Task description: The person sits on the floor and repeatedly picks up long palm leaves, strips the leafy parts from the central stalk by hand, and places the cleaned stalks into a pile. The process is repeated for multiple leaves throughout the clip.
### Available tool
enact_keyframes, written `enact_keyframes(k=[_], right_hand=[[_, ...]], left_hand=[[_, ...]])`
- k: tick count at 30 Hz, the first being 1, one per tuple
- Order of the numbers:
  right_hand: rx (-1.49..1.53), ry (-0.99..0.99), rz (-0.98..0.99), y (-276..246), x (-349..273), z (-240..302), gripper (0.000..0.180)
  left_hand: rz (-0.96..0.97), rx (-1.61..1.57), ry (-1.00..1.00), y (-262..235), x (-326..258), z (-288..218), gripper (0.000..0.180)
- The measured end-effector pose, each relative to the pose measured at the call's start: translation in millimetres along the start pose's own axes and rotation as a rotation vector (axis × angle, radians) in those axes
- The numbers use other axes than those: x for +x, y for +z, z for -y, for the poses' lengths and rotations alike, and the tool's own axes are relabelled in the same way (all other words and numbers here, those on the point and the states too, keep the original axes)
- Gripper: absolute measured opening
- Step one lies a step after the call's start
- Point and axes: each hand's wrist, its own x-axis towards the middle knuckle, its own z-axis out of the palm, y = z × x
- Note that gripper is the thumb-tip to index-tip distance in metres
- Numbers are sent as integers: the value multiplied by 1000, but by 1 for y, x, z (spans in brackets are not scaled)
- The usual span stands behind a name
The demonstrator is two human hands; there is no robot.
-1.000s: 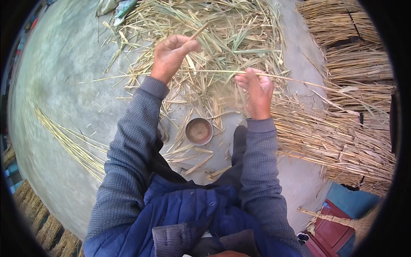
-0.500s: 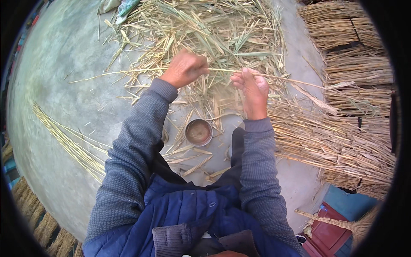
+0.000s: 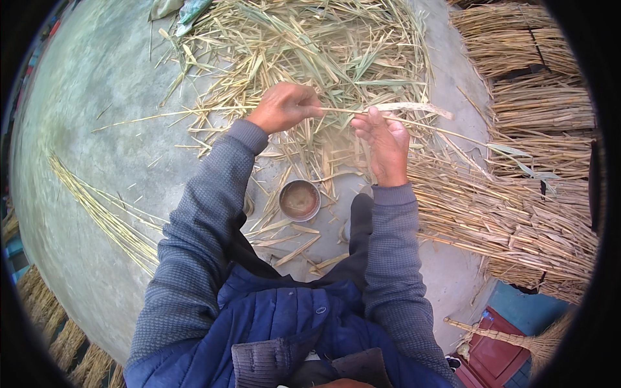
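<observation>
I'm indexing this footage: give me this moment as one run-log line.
left hand: gripping stalk | right hand: holding same stalk | bowl: on floor | loose leaves: heaped beyond hands

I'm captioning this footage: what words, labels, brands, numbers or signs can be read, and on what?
No text can be read anywhere.
Long thin tan plant stalk: no lettering seen.
Crumpled green-white sheet at the top: too small to tell.
Round dark button on the quilted navy vest: too small to tell.
</observation>
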Motion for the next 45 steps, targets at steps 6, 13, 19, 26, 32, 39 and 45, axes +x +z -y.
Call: enact_keyframes(k=[6, 13, 19, 26, 32, 39, 45], right_hand=[[-36, -10, 80, 6, -1, -4, 35], [-114, -69, 104, 8, -1, -8, 37], [-117, -49, 50, -10, 6, -13, 38], [-171, -30, -16, -10, 4, -12, 40], [-157, 26, 82, 12, 10, -20, 48], [5, -130, -61, -15, 10, 3, 33], [19, -133, 48, -20, 7, 8, 31]], left_hand=[[-4, -248, 83, 18, 4, -4, 26], [14, -572, -161, 21, 5, -5, 20], [-479, -875, -262, -36, 7, 33, 20], [-404, 512, -134, -32, -2, 71, 25], [-236, 41, 377, 13, 10, -7, 20], [18, -39, 1, -20, -1, 28, 18], [78, -107, -233, -47, -9, 17, 24]])
